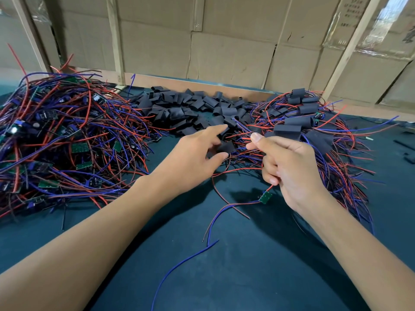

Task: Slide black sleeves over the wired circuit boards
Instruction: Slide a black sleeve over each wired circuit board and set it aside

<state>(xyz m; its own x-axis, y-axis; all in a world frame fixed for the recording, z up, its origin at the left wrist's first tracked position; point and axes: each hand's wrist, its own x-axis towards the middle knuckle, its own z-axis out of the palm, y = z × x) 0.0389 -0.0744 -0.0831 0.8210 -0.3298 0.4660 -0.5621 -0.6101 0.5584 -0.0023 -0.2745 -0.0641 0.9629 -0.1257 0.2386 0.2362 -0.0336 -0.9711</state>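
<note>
On the dark green felt-like table top point(258, 265), both bare hands worked near the middle, between three heaps. To the left lay a big tangled heap of red and blue wires with small green circuit boards point(62, 140) still bare. Along the far edge, in front of a wall of brown cardboard sheets with pale wooden battens point(224, 52), lay a loose pile of short black sleeves point(190, 108). To the right lay a second heap of wired boards already covered by black sleeves point(298, 122), their red and blue leads spreading outward. The left hand point(195, 158) reached toward the near edge of the sleeve pile, its forefinger stretched forward, its other fingers bent around a single flat black sleeve point(226, 146); the thumb lay just beneath that sleeve, but whether the hand actually gripped it could not be told. The right hand point(289, 167) was closed on thin red wires point(249, 144), pinched between thumb and forefinger, with the remaining fingers curled. Below that hand hung one small green circuit board point(265, 197), close above the table, its long blue lead point(179, 263) and dark red lead point(219, 194) trailing toward the near edge.
</note>
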